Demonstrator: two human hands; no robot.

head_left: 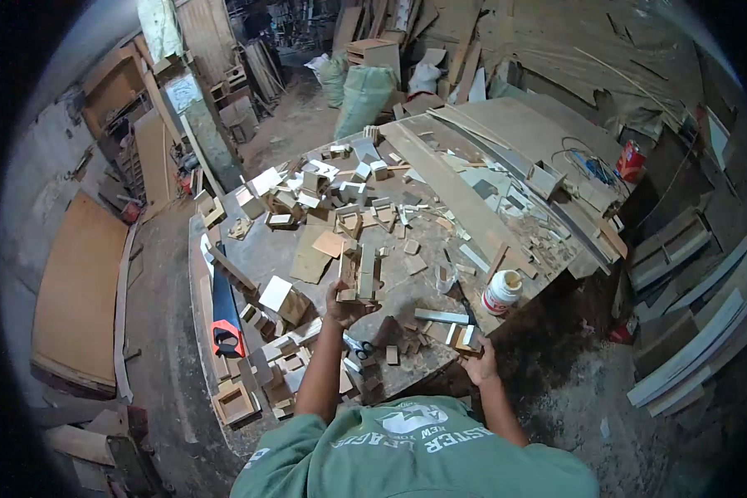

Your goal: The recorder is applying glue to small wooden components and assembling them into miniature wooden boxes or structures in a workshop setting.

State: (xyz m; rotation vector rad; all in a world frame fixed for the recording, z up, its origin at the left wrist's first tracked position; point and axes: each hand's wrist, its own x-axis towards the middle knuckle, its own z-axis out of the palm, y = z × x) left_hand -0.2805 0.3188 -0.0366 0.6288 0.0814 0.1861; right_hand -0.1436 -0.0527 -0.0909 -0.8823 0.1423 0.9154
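Observation:
Over the near part of the worktable, my left hand [347,310] is closed around the lower end of a small wooden box frame [359,270]. The frame has upright side walls with a gap between them. Lower and to the right, at the table's near edge, my right hand [481,367] grips a small wooden block with white faces [463,337]. Just beyond that hand stands an open white glue bottle [501,292] with a red label. A pair of scissors [357,346] lies between my forearms. Flat beside the block is a white strip [441,316].
A handsaw with a red handle [227,336] lies along the table's left edge. Several small wooden boxes [284,300] and offcuts crowd the left and far side. A long board [456,195] crosses the right side. Sacks [363,98] and leaning panels stand beyond.

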